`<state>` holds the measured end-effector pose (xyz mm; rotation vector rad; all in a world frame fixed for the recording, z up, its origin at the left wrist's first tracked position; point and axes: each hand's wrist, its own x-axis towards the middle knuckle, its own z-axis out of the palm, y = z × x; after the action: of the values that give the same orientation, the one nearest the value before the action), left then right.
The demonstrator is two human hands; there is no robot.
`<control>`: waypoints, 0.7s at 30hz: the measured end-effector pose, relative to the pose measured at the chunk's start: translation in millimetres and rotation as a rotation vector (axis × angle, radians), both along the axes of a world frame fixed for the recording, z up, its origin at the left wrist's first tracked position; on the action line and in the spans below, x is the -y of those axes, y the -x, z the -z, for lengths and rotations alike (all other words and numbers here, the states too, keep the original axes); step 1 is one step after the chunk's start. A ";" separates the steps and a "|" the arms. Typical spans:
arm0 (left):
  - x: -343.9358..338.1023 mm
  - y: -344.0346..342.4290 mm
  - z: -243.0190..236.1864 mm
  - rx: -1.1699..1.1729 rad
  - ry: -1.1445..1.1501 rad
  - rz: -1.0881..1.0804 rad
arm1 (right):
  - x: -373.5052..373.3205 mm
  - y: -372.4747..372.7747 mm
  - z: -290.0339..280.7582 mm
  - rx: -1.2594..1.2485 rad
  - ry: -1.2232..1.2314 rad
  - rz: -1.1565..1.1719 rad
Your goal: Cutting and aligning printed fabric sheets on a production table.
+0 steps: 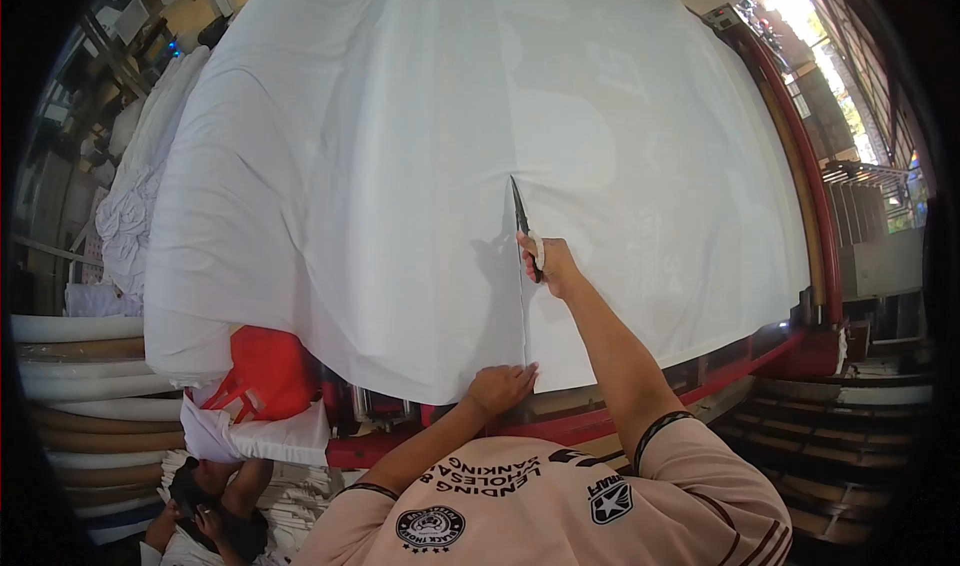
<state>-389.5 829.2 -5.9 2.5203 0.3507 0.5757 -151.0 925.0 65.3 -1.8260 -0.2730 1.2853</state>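
A large sheet of white fabric [420,166] lies spread over a wide red-framed table. A straight slit runs through it from the near edge away from me. My right hand [552,266] is closed round the handles of a pair of scissors [519,204], whose dark blades point away from me, tips at the slit's far end. My left hand [500,389] lies on the near edge of the fabric, its fingers stretched toward the slit. The undersides of those fingers are hidden.
A red cloth or bag [270,371] hangs at the near left corner. Fabric rolls [90,386] are stacked at the left. A seated person [215,506] is at lower left. A red machine rail [790,136] runs along the right, with dark slatted racks [810,456] at lower right.
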 end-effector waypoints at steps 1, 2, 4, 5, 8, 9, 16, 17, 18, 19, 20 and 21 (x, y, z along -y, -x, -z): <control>0.0 1.1 -0.7 0.011 -0.012 -0.007 | -1.5 0.4 -0.7 0.034 0.012 -0.015; -0.4 1.8 -0.6 0.022 -0.022 -0.014 | -7.9 -2.3 -1.1 0.036 0.015 -0.021; -1.4 2.8 2.8 0.026 -0.028 -0.026 | -26.3 -11.8 -2.7 -0.172 0.011 0.101; -1.6 1.0 2.1 0.032 -0.041 -0.028 | -34.5 -20.0 -4.1 -0.163 0.012 0.101; -4.7 -1.1 -1.5 0.012 -0.028 -0.008 | -53.7 -31.3 0.4 -0.082 0.008 0.045; -5.0 -1.4 -1.3 0.015 -0.027 -0.014 | -53.4 -30.2 3.5 0.019 -0.001 0.011; -6.1 1.7 -0.1 0.003 -0.017 -0.004 | -96.5 -56.5 -2.2 -0.188 0.003 0.044; -5.8 0.1 -0.9 0.003 -0.004 -0.006 | -103.6 -63.1 1.3 -0.137 -0.021 0.050; -5.3 -1.1 -2.0 0.008 -0.003 -0.007 | -104.5 -65.5 5.8 -0.132 -0.020 0.050; -6.5 -1.7 -2.4 -0.006 0.011 0.013 | -108.4 -65.0 11.0 -0.002 -0.049 0.009; -7.7 -2.2 -3.1 -0.018 0.025 0.033 | -111.7 -66.1 14.8 0.129 -0.078 -0.030; -8.5 -2.4 -4.2 -0.016 0.022 0.028 | -113.4 -69.8 16.7 0.130 -0.081 -0.035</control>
<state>-387.0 837.7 -1.6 2.5055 0.3250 0.5381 -81.3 1038.4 48.5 -1.8458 -0.4233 1.1637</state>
